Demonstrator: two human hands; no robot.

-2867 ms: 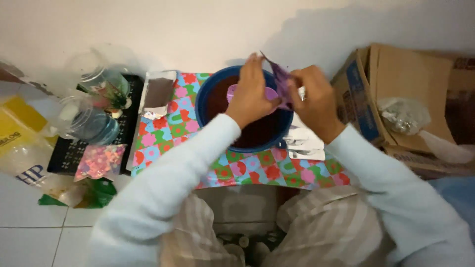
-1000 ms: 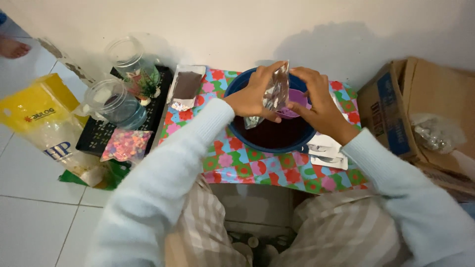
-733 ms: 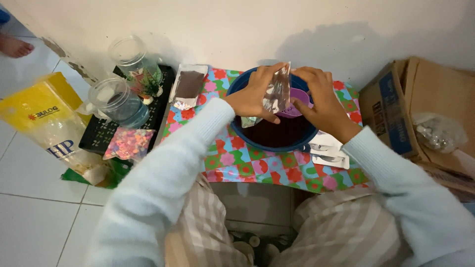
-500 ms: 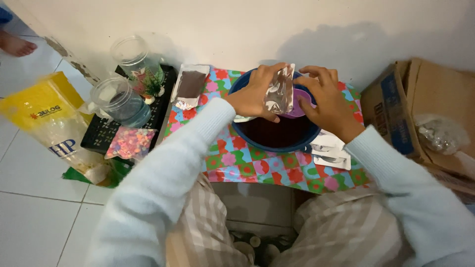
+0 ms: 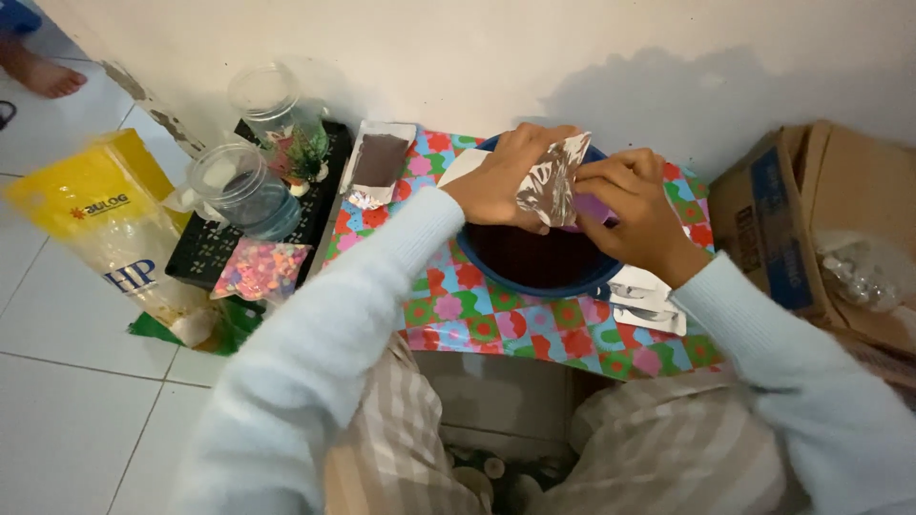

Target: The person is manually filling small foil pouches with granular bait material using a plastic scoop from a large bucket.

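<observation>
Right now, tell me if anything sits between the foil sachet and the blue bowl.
Nothing visible does. Both hands, left hand and right hand, hold the foil sachet directly over the blue bowl, with open air above its dark contents.

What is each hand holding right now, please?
Left hand: closed on the crinkled silver foil sachet.
Right hand: closed on the same sachet's other edge.

One head-worn camera looks steeply down from above the seated person's lap, facing the white wall (image 5: 572, 48). It sits close, taking in both sleeves, the flower-patterned worktop (image 5: 496, 324) and the tiled floor (image 5: 67, 381) at left.
</observation>
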